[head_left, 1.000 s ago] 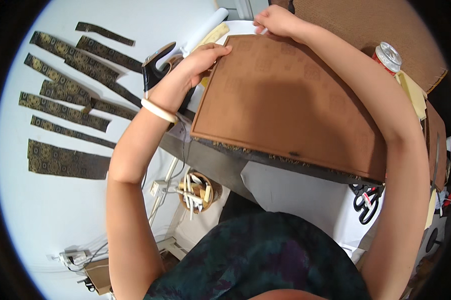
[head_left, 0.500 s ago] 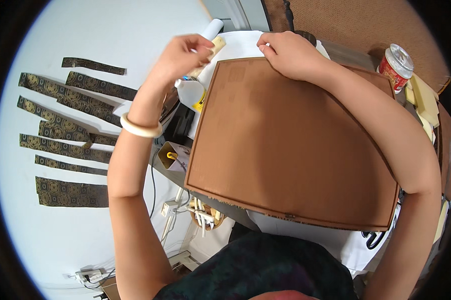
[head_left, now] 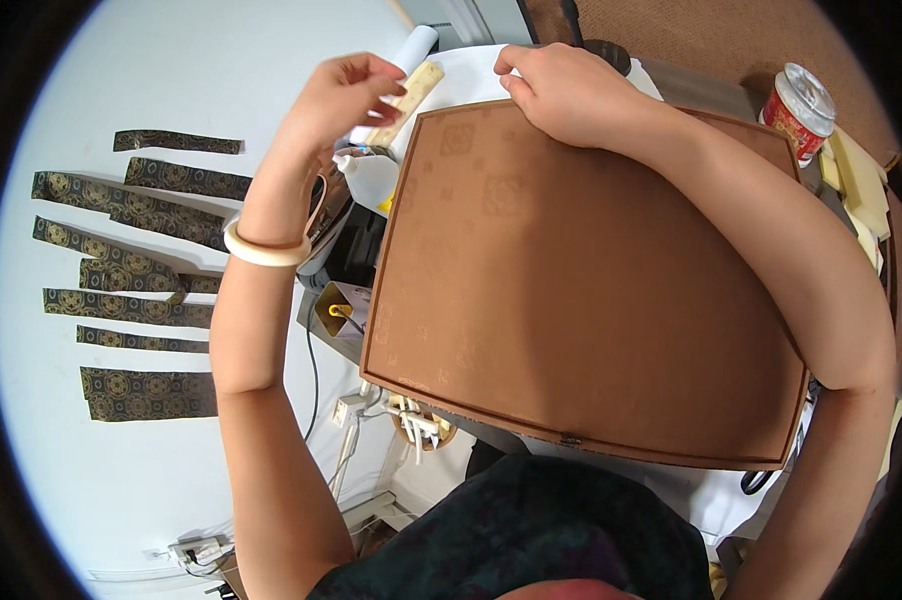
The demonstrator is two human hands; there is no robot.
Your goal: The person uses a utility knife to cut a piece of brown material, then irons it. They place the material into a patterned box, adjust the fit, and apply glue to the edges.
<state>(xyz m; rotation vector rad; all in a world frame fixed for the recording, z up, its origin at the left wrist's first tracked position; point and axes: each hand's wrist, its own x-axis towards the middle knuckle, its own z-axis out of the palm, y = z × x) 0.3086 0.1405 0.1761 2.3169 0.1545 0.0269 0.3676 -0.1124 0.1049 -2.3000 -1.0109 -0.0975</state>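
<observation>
A large brown tray-like panel [head_left: 591, 270] with a raised rim and faint square patterns lies before me. Beyond its far left corner, my left hand [head_left: 349, 95] is raised with its fingers apart and a little blurred. Right behind those fingers lies a cream-coloured bar [head_left: 411, 100]; no grip on it shows. At the panel's far edge my right hand [head_left: 571, 95] is curled, thumb and forefinger close together over white paper [head_left: 466, 75]. Whatever its fingertips may hold is hidden. My right forearm stretches over the panel's right side.
Left of the panel stand a white plastic bottle [head_left: 369, 178] and an open box [head_left: 343, 310]. A red cup with a clear lid [head_left: 799, 115] and pale yellow blocks [head_left: 856, 185] are at the right. Dark patterned strips [head_left: 151, 300] hang on the white wall.
My left hand has moved up and away from the cream bar, its fingers spreading. My right hand has shifted slightly left and outward along the far edge. Faint patterns show more on the panel.
</observation>
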